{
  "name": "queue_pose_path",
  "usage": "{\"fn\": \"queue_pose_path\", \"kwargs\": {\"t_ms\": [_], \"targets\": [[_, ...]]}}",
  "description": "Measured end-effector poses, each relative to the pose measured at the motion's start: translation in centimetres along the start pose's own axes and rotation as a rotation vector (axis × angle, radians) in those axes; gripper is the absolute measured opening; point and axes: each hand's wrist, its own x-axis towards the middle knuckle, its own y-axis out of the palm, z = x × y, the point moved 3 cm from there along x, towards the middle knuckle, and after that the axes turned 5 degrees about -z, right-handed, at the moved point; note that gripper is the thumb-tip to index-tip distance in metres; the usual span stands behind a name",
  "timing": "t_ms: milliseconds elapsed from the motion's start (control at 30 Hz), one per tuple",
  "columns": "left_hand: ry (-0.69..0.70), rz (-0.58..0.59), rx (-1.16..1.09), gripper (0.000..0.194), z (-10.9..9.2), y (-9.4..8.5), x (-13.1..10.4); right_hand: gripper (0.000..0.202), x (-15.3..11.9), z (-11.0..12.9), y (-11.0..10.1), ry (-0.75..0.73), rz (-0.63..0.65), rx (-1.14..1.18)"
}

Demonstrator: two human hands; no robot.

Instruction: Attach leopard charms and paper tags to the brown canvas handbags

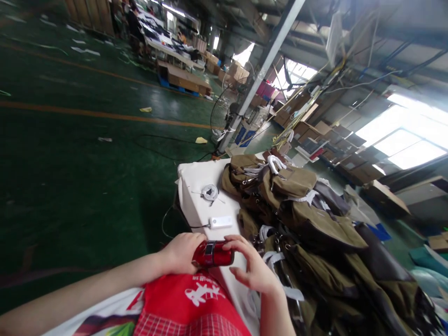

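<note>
In front of a red apron, my left hand (pixel 182 253) is closed around the left end of a glossy red device (pixel 221 255) with a dark panel. I cannot make out its exact kind. Curved fingertips of my right hand (pixel 254 266) touch its right end from above, while the thumb stands apart below it. Just beyond the hands, a white power strip (pixel 220 222) lies on a white-covered table (pixel 196 175). Behind that strip is a coil of pale cord (pixel 210 192).
Olive canvas bags with dark trim (pixel 297 210) are heaped along the table's right side. A metal post (pixel 259 77) rises beyond the table, beside a floor fan (pixel 220 114). Cardboard boxes (pixel 350 161) stand at the right, and a long worktable (pixel 175 51) is farther back.
</note>
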Motion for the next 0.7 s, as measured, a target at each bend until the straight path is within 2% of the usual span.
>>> {"fn": "queue_pose_path", "kwargs": {"t_ms": [67, 133, 200, 233, 300, 333, 400, 433, 500, 567, 633, 700], "targets": [[-0.008, 0.008, 0.002, 0.043, -0.2, -0.2, -0.1, 0.044, 0.1, -1.5, 0.8, 0.156, -0.018, 0.019], [-0.019, -0.006, -0.014, 0.042, -0.4, -0.4, -0.1, 0.040, 0.2, -3.3, 1.5, 0.382, -0.019, -0.001], [-0.025, -0.027, -0.035, 0.042, -0.4, -0.3, -0.1, 0.059, 0.1, -4.2, 1.6, 0.514, -0.092, -0.054], [-0.026, -0.038, -0.044, 0.044, -0.3, -0.2, -0.1, 0.063, 0.0, -4.2, 1.4, 0.497, -0.166, -0.073], [-0.019, -0.049, -0.054, 0.046, -0.1, 0.1, -0.1, 0.050, 0.0, -3.1, 0.7, 0.315, -0.295, -0.077], [-0.015, -0.052, -0.057, 0.045, 0.0, 0.2, -0.1, 0.045, 0.0, -2.3, 0.5, 0.195, -0.297, -0.064], [-0.007, -0.054, -0.058, 0.043, 0.0, 0.5, -0.1, 0.049, -0.1, -0.9, 0.5, -0.003, -0.187, -0.041], [-0.006, -0.049, -0.055, 0.040, 0.0, 0.5, -0.1, 0.047, -0.1, -0.4, 0.7, -0.052, -0.128, -0.040], [-0.009, -0.022, -0.035, 0.034, 0.0, 0.6, -0.1, 0.041, 0.0, -0.3, 1.1, -0.009, -0.097, -0.073], [-0.001, 0.012, -0.022, 0.034, -0.2, 0.6, 0.1, 0.030, 0.3, -1.1, 1.3, 0.186, -0.166, -0.175], [0.007, 0.038, -0.019, 0.035, -0.3, 0.6, 0.4, 0.038, 0.3, -2.0, 1.1, 0.386, -0.249, -0.274], [0.001, 0.053, -0.021, 0.034, -0.3, 0.6, 0.7, 0.043, 0.0, -2.0, 0.7, 0.416, -0.325, -0.284]]}}
